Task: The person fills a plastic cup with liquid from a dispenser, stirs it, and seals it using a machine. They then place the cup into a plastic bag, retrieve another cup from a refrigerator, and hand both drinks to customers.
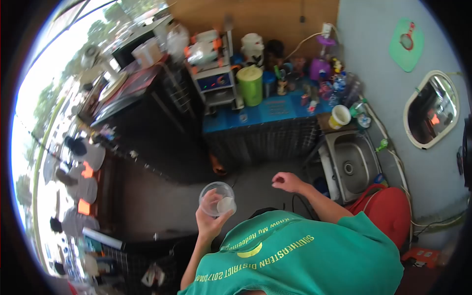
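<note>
We held the clear plastic cup (219,191) upright in our left hand (210,223), fingers wrapped round its wall, probably to keep its mouth level, in front of our chest. Our right hand (286,182) was loosely clenched on nothing, near the sink (363,142).

A blue-topped counter (275,110) carries a green canister (250,84), a white machine (216,73) and, toward the wall, cluttered bottles (339,86).
</note>
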Motion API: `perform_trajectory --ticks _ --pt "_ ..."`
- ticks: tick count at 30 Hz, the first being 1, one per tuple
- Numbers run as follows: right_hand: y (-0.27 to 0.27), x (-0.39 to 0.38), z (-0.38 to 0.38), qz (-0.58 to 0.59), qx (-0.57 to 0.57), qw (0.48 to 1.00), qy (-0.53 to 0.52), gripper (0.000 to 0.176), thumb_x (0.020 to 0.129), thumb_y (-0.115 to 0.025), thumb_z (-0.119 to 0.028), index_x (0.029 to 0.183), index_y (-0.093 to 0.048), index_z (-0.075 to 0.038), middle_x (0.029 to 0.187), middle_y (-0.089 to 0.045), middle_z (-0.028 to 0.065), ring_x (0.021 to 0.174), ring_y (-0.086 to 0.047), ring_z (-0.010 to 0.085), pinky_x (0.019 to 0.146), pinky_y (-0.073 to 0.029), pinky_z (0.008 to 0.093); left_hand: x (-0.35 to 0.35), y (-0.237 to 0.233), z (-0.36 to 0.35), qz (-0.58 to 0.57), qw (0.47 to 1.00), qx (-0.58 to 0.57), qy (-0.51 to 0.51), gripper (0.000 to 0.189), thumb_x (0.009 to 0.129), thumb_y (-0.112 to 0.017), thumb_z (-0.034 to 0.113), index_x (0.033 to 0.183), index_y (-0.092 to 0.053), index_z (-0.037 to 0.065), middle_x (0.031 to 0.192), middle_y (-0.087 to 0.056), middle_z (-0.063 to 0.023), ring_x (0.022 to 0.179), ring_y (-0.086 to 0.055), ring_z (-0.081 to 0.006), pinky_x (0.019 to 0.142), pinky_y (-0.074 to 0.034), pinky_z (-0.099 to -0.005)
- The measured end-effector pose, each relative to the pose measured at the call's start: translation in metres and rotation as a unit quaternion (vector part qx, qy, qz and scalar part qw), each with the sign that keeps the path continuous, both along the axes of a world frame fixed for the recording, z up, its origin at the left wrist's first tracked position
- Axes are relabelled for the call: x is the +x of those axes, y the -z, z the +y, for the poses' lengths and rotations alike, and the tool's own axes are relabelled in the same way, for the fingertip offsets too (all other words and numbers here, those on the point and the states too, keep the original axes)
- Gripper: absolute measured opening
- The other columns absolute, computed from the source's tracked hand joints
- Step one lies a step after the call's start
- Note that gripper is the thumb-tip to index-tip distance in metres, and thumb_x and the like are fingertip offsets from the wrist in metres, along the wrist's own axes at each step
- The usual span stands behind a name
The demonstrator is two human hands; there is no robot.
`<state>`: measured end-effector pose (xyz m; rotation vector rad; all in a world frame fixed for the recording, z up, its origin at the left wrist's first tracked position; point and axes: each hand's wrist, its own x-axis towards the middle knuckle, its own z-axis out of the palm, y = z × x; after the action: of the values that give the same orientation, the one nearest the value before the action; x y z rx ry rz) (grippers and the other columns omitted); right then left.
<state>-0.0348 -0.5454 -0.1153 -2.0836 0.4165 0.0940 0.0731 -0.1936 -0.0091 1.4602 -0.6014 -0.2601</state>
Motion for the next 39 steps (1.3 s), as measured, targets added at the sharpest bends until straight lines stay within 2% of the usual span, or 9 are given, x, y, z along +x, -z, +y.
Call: perform_trajectory --ticks 2,7,13,19,21,23,27,29,39 --pt "-0.029 0.012 0.034 -0.074 0.128 0.988 -0.048 0.051 0.082 -0.083 -0.035 0.121 -0.067 -0.007 0.115 -0.068 0.0085 0.107 -0.064 0.0197 0.097 -0.051 0.036 0.019 -0.018 -0.025 -0.037 0.991 0.097 0.082 0.077 0.071 -0.09 0.011 0.137 -0.055 0.0 0.111 -0.068 -0.0091 0.105 -0.066 -0.019 0.093 -0.052 -0.0338" --pt "-0.119 0.058 0.033 -0.304 0.141 0.939 -0.079 0.088 0.074 -0.093 -0.027 0.144 -0.044 -0.003 0.135 -0.056 0.0117 0.13 -0.052 0.0216 0.113 -0.041 0.039 0.068 -0.004 -0.135 -0.072 0.975 0.132 0.165 0.076 0.069 -0.09 0.014 0.137 -0.057 0.002 0.111 -0.069 -0.0108 0.108 -0.067 -0.0207 0.095 -0.052 -0.0356" --pt "-0.092 0.149 -0.015 -0.31 0.339 0.887 0.044 0.085 0.074 -0.093 -0.014 0.141 -0.044 -0.002 0.132 -0.057 0.0092 0.127 -0.054 0.0199 0.111 -0.044 0.0378 0.161 -0.013 -0.23 -0.137 0.949 0.147 0.242 0.065 0.072 -0.085 0.012 0.131 -0.059 0.002 0.111 -0.069 -0.0126 0.105 -0.069 -0.0243 0.092 -0.054 -0.0368" --pt "-0.094 0.242 -0.107 -0.342 0.272 0.886 0.156 0.071 0.077 -0.082 0.002 0.138 -0.046 -0.002 0.131 -0.057 0.009 0.123 -0.057 0.0202 0.107 -0.046 0.0369 0.285 -0.044 -0.347 -0.187 0.898 0.152 0.369 0.072 0.07 -0.087 0.018 0.133 -0.057 0.004 0.12 -0.069 -0.0152 0.112 -0.067 -0.0317 0.097 -0.051 -0.0402" --pt "-0.107 0.263 -0.144 -0.359 0.256 0.876 0.198 0.071 0.078 -0.082 0.001 0.138 -0.046 -0.002 0.131 -0.057 0.01 0.124 -0.057 0.0205 0.107 -0.045 0.0364 0.331 -0.065 -0.391 -0.371 0.791 0.282 0.397 0.078 0.069 -0.087 0.023 0.138 -0.055 0.006 0.125 -0.068 -0.017 0.113 -0.066 -0.0342 0.098 -0.051 -0.0423" --pt "-0.092 0.288 -0.189 -0.351 0.227 0.878 0.232 0.072 0.078 -0.083 0.0 0.139 -0.046 -0.003 0.133 -0.056 0.0112 0.126 -0.056 0.0217 0.108 -0.046 0.0378 0.368 -0.088 -0.442 -0.422 0.759 0.378 0.321 0.08 0.07 -0.085 0.037 0.138 -0.057 0.008 0.128 -0.067 -0.0197 0.119 -0.063 -0.0388 0.102 -0.048 -0.0457" --pt "-0.08 0.345 -0.272 -0.347 0.218 0.862 0.3 0.075 0.074 -0.089 -0.007 0.135 -0.046 -0.002 0.128 -0.056 0.0125 0.117 -0.058 0.0206 0.104 -0.047 0.0369 0.45 -0.117 -0.576 -0.309 0.897 0.257 0.183 0.061 0.072 -0.084 0.04 0.121 -0.071 0.005 0.115 -0.072 -0.0193 0.11 -0.068 -0.037 0.094 -0.054 -0.0454" --pt "-0.07 0.375 -0.309 -0.325 0.201 0.877 0.291 0.076 0.074 -0.09 -0.009 0.135 -0.046 -0.001 0.128 -0.056 0.0135 0.117 -0.057 0.0208 0.104 -0.047 0.0367 0.486 -0.121 -0.639 -0.315 0.906 0.277 0.062 0.058 0.074 -0.084 0.041 0.119 -0.072 0.006 0.111 -0.073 -0.0188 0.105 -0.07 -0.0357 0.09 -0.056 -0.0456" --pt "-0.036 0.5 -0.438 -0.273 0.113 0.935 0.198 0.084 0.069 -0.094 -0.022 0.137 -0.049 -0.002 0.131 -0.058 0.0168 0.127 -0.056 0.0252 0.105 -0.045 0.0368 0.614 -0.124 -0.813 -0.238 0.805 0.533 -0.108 0.061 0.089 -0.063 0.056 0.125 -0.07 0.008 0.129 -0.068 -0.0184 0.124 -0.062 -0.0361 0.105 -0.048 -0.048"
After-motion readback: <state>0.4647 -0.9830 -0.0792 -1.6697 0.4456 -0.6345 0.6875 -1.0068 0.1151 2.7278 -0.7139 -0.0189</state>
